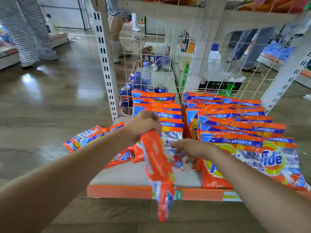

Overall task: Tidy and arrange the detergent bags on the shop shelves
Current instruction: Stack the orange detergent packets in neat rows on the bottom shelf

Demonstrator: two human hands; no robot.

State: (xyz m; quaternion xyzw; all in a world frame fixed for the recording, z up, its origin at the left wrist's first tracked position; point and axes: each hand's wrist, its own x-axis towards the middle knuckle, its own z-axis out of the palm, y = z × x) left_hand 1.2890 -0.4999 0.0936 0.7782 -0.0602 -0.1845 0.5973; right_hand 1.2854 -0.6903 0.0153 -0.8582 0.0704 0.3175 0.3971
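A person's two bare arms reach toward the lowest shelf [134,174] of a shop rack, seen from a camera on their head. The left hand [143,125] is clenched around the top of one orange detergent bag [158,167], which hangs down from the fist, past the shelf's orange front edge. The right hand [191,148] sits just right of that bag, fingers straight and loose, holding nothing, its fingertips touching a silver-faced bag [171,140] at the front of the middle row.

Beyond the left hand stands that middle row [156,105] of bags, upright and overlapping, running back to a wire grid panel [151,56]. Beyond and to the right of the right hand is a fuller row [235,118], its front bags [269,162] leaning forward, faces up.

To the left of the left arm, two bags [87,137] lie flat and overhang the shelf's side edge. Under the left wrist, a few more bags [127,155] lie tumbled on the bare shelf.

The tidying looks roughly half done: two rows are mostly formed, while the loose bags on the left and the one being held are not yet placed.

Behind the grid are drink cans and bottles [139,81], and people's legs stand further off.
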